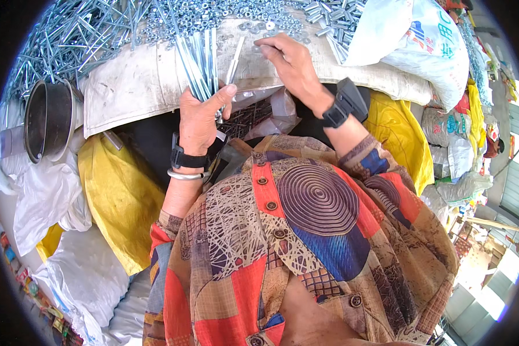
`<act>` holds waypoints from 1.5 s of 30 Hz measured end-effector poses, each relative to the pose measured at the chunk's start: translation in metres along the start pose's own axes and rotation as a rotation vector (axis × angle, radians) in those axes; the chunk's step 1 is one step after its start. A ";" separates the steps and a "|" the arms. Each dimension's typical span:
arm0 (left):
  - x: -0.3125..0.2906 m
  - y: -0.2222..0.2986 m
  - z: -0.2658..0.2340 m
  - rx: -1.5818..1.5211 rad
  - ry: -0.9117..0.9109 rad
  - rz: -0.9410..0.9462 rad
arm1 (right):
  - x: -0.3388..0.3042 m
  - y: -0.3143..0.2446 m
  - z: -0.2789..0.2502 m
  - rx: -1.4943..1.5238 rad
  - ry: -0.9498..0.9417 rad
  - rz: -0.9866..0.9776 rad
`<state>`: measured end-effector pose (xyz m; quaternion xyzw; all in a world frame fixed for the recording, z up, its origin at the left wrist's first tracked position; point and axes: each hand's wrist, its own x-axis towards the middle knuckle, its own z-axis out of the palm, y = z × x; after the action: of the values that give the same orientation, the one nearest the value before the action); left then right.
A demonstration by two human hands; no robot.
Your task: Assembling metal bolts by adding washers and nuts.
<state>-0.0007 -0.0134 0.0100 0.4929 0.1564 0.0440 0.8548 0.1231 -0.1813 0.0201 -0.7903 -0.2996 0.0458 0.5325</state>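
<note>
My left hand (pixel 205 115) is closed around a bundle of long silvery metal rods (pixel 195 66) that point away from me. One more rod with a wider sleeve (pixel 234 60) leans out to the right, between the thumb and fingers of the same hand. To the right, my right hand (pixel 294 60) hovers over the near edge of the cloth-covered work surface (pixel 138 81), thumb and forefinger bent close together. Anything between those fingertips is too small to make out. Just beyond them lie scattered flat washers (pixel 270 26).
Loose rods (pixel 57 46) pile up at the far left, with nuts (pixel 213 8) in the middle and short metal sleeves (pixel 328 11) right of them. A dark round pan (pixel 43 121) stands at the left edge. A white woven sack (pixel 429 52) sits at the right.
</note>
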 end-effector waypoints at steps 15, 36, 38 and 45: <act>0.000 0.006 -0.019 -0.064 0.075 0.037 | 0.048 0.023 -0.001 -0.574 -0.307 -0.191; -0.001 0.002 -0.023 0.035 0.095 0.002 | 0.072 0.019 0.033 -0.289 -0.212 -0.276; -0.001 0.000 -0.023 0.026 0.085 -0.003 | 0.062 0.010 0.032 0.151 -0.266 0.058; -0.002 0.005 -0.016 0.070 0.065 0.008 | 0.042 -0.021 0.019 0.373 -0.228 0.124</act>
<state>-0.0071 0.0020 0.0078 0.5214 0.1837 0.0578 0.8313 0.1413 -0.1384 0.0406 -0.6847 -0.2948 0.2222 0.6284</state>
